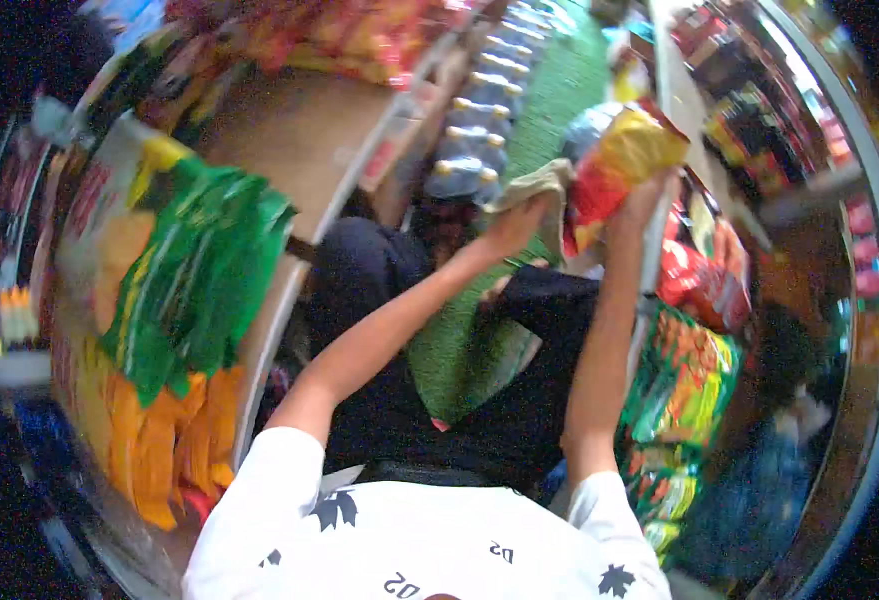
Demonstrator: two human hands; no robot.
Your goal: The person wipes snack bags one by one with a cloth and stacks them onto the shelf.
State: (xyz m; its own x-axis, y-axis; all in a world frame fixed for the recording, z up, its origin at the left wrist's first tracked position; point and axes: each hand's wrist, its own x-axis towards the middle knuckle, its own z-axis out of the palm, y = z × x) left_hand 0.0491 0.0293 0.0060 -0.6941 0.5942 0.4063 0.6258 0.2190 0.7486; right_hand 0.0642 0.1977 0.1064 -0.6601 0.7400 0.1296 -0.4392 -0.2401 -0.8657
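My left hand (pixel 518 221) grips a beige cloth (pixel 540 184), which drapes up over its fingers. A shiny red and gold packet (pixel 627 161) is held up in my right hand (pixel 642 199), just to the right of the cloth. The cloth's right edge comes close to the packet; whether they touch I cannot tell. Motion blur hides the packet's print and the exact finger positions. Beneath both hands runs a strip of green carpet (pixel 477 345), between my dark-trousered legs.
Rows of bottles (pixel 477 120) line the carpet ahead. Green packets (pixel 199 277) and orange packets (pixel 173 442) lie on the left shelf (pixel 319 127). Along the right shelf edge sit red packets (pixel 702 277) and green noodle-like packets (pixel 683 382). More red and yellow packets (pixel 342 37) are at the upper left.
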